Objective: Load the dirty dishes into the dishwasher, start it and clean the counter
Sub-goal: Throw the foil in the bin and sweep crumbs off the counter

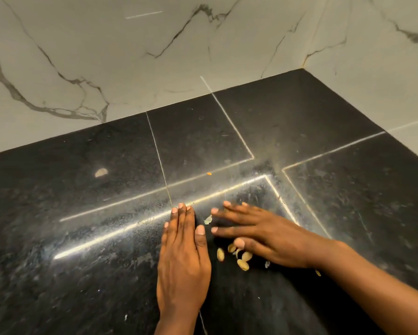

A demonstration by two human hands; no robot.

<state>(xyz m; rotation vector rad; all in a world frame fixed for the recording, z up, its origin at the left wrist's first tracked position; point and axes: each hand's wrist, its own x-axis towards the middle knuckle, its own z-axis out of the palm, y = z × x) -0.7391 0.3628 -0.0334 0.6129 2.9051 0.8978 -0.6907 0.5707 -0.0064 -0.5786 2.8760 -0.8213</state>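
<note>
Counter-cleaning step, I'd judge; no dishes or dishwasher in view. A pale flake (101,172) is lying on the black counter (58,238), well left of the shells. Left hand (182,257) is resting flat just left of the shells, fingers straight, grasping nothing, acting as a wall. The shells (237,256) are lying between both hands w/ a leaf scrap (208,219) beyond. Right hand (256,234) is lying flat, fingers spread, touching them. Next prob. calls for sweeping the shells vs. the left palm, then scooping.

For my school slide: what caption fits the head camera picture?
Both hands sweep pistachio shells together on black counter.
</note>
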